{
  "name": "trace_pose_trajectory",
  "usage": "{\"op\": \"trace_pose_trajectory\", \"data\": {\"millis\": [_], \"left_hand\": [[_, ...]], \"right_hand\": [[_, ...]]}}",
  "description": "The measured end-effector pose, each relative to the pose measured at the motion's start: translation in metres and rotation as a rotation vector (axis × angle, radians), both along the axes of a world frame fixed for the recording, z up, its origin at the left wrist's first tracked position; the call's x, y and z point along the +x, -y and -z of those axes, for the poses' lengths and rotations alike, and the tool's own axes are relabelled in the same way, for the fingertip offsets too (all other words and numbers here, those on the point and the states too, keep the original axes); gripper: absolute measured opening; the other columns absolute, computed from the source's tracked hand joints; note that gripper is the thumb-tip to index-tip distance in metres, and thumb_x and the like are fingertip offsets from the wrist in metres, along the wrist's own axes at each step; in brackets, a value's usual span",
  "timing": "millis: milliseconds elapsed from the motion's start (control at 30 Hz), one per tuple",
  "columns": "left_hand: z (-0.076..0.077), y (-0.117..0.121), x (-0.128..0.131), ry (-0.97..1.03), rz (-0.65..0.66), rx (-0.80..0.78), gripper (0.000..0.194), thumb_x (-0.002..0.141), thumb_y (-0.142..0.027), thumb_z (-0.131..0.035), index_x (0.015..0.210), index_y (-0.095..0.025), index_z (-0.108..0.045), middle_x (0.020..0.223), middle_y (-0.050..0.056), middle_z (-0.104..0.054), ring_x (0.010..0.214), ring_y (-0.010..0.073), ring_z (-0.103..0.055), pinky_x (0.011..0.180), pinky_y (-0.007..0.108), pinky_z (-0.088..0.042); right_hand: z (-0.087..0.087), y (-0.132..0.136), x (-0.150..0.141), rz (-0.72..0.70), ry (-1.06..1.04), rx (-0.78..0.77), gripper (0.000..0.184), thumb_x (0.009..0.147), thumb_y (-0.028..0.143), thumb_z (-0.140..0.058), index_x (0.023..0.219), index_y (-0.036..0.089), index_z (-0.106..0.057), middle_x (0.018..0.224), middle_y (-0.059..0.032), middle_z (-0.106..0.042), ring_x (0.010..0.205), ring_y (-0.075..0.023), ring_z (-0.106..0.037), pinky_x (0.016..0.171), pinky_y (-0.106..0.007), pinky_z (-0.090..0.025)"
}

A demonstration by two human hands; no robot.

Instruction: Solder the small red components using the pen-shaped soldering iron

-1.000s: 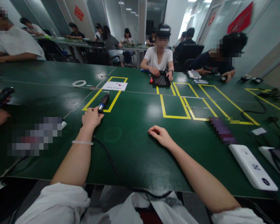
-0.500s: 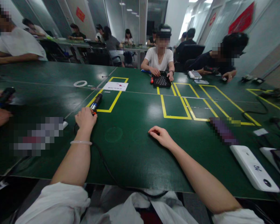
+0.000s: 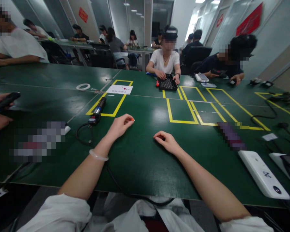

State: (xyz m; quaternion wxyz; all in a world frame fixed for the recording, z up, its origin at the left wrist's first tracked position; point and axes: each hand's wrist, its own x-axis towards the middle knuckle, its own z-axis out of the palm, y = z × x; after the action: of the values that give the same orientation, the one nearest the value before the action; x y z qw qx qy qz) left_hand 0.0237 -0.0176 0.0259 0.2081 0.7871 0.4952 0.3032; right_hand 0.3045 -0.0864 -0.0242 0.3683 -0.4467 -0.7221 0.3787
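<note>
My left hand [image 3: 120, 126] is over the green table, left of centre, with thumb and fingers pinched together. A small orange piece [image 3: 131, 120] with a pale tip shows between its fingertips; its kind is too small to tell. Left of that hand lies a black and silver cylindrical tool [image 3: 98, 108] with a black cable [image 3: 77, 133], partly inside a yellow taped outline. My right hand [image 3: 167, 141] rests on the table, fingers curled and closed, with nothing visible in them.
A white power bank [image 3: 263, 174] and a blurred-out phone [image 3: 232, 136] lie at the right. A paper card [image 3: 120, 89] and a tape roll [image 3: 83, 87] lie farther off. Across the table, a person handles a black tray [image 3: 168, 83]. Another person's hand [image 3: 0, 120] is at the left.
My left hand has left the cylindrical tool and moved right, with the small orange piece in its fingers. The tool stays on the table. My right hand has not moved.
</note>
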Motion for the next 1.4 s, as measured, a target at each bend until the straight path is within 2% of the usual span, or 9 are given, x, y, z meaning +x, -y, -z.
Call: {"op": "trace_pose_trajectory", "data": {"millis": [100,233,367,567,767,933,1167,1300,1400], "left_hand": [[0.001,0.023,0.041,0.030,0.256,-0.063,0.025,0.089,-0.035,-0.053,0.103,-0.019,-0.066,0.104,0.007,-0.062,0.091,0.0170,-0.061,0.079,0.028,-0.048],[0.005,0.042,0.064,0.101,0.427,-0.266,0.027,0.087,-0.031,-0.056,0.110,-0.017,-0.062,0.098,0.006,-0.063,0.090,0.0161,-0.061,0.080,0.029,-0.047],[0.011,0.046,0.067,0.258,0.456,-0.471,0.036,0.084,-0.031,-0.061,0.115,-0.016,-0.052,0.095,0.006,-0.064,0.088,0.0157,-0.062,0.077,0.028,-0.048],[0.017,0.045,0.067,0.310,0.465,-0.548,0.039,0.084,-0.033,-0.063,0.116,-0.015,-0.048,0.088,0.003,-0.065,0.080,0.0138,-0.061,0.073,0.027,-0.047],[0.016,0.047,0.070,0.250,0.415,-0.426,0.036,0.081,-0.033,-0.066,0.110,-0.017,-0.054,0.103,0.006,-0.063,0.084,0.0143,-0.061,0.068,0.024,-0.047],[0.014,0.048,0.071,0.223,0.431,-0.361,0.022,0.086,-0.030,-0.059,0.103,-0.016,-0.056,0.094,0.004,-0.063,0.085,0.0145,-0.061,0.076,0.027,-0.048],[0.010,0.052,0.073,0.197,0.449,-0.337,0.023,0.091,-0.034,-0.053,0.108,-0.019,-0.054,0.090,0.003,-0.066,0.085,0.0153,-0.064,0.075,0.027,-0.048],[0.007,0.056,0.074,0.090,0.469,-0.211,0.021,0.089,-0.032,-0.057,0.106,-0.021,-0.056,0.093,0.002,-0.068,0.087,0.0155,-0.064,0.079,0.026,-0.046],[0.008,0.055,0.073,0.049,0.453,-0.154,0.016,0.091,-0.031,-0.054,0.103,-0.021,-0.058,0.093,0.002,-0.068,0.086,0.0151,-0.064,0.079,0.026,-0.046]], "right_hand": [[-0.001,0.002,-0.002,-0.026,-0.049,0.007,0.018,0.086,0.025,-0.058,0.102,0.018,-0.062,0.087,-0.0032,-0.066,0.076,-0.0144,-0.060,0.071,-0.027,-0.046],[-0.001,0.003,-0.004,-0.083,-0.076,0.029,0.034,0.082,0.022,-0.063,0.115,0.020,-0.053,0.095,-0.0031,-0.066,0.077,-0.0135,-0.061,0.071,-0.027,-0.047],[-0.002,0.004,-0.005,-0.075,-0.062,0.065,0.032,0.082,0.021,-0.064,0.111,0.020,-0.052,0.091,-0.0020,-0.065,0.074,-0.0131,-0.060,0.069,-0.026,-0.047],[-0.005,0.008,-0.008,-0.138,0.021,0.121,0.014,0.085,0.023,-0.062,0.099,0.020,-0.059,0.082,0.0000,-0.061,0.071,-0.0127,-0.057,0.067,-0.025,-0.045],[-0.005,0.005,-0.005,-0.046,0.026,0.068,0.014,0.084,0.029,-0.065,0.093,0.018,-0.059,0.077,0.0008,-0.060,0.067,-0.0124,-0.055,0.064,-0.025,-0.044],[-0.006,0.005,-0.005,-0.018,-0.016,0.025,0.020,0.082,0.032,-0.067,0.094,0.018,-0.059,0.075,0.0012,-0.060,0.065,-0.0119,-0.054,0.062,-0.024,-0.043],[-0.004,0.005,-0.006,-0.012,-0.143,-0.076,0.026,0.087,0.044,-0.060,0.088,0.018,-0.060,0.073,-0.0003,-0.062,0.065,-0.0130,-0.057,0.062,-0.025,-0.045],[-0.003,0.003,-0.005,-0.040,-0.255,-0.177,0.034,0.085,0.051,-0.060,0.084,0.017,-0.058,0.073,-0.0021,-0.065,0.064,-0.0134,-0.059,0.064,-0.027,-0.048],[-0.001,0.002,-0.006,-0.064,-0.282,-0.203,0.034,0.085,0.051,-0.061,0.087,0.017,-0.058,0.073,-0.0020,-0.065,0.064,-0.0129,-0.059,0.064,-0.027,-0.048]]}}
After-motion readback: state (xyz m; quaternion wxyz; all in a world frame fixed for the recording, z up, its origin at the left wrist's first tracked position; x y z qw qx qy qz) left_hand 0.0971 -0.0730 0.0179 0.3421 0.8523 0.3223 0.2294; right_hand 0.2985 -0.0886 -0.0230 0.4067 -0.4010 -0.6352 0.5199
